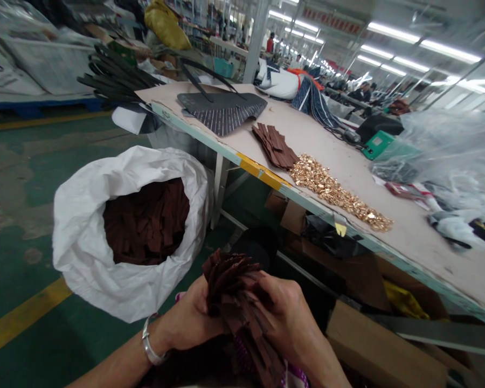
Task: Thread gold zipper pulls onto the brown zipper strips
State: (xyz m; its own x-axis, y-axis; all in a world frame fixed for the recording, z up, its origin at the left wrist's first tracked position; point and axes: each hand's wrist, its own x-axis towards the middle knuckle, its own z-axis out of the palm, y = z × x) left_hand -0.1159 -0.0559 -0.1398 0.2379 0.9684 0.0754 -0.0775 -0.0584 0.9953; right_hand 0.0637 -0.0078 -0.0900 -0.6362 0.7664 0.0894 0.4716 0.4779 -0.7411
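Between my two hands is a thick bundle of dark brown strips (242,302), fanned out at its top end and hanging down toward my lap. My left hand (192,312), with a silver bangle at the wrist, wraps the bundle's left side. From the right, my right hand (289,307) grips the same strips, its fingers partly hidden behind them. A white sack (81,215) stands open on the floor to the left, filled with more loose brown strips (149,223). On the table lies a small stack of brown strips (275,145), touching a pile of gold metal pieces (333,188).
The long table (420,215) runs diagonally to the right. On it lie a dark handled bag piece (226,110), a green box (382,144) and clear plastic wrap (456,151). Cardboard boxes (383,345) sit beneath. Black straps (117,75) hang at the table's far left end.
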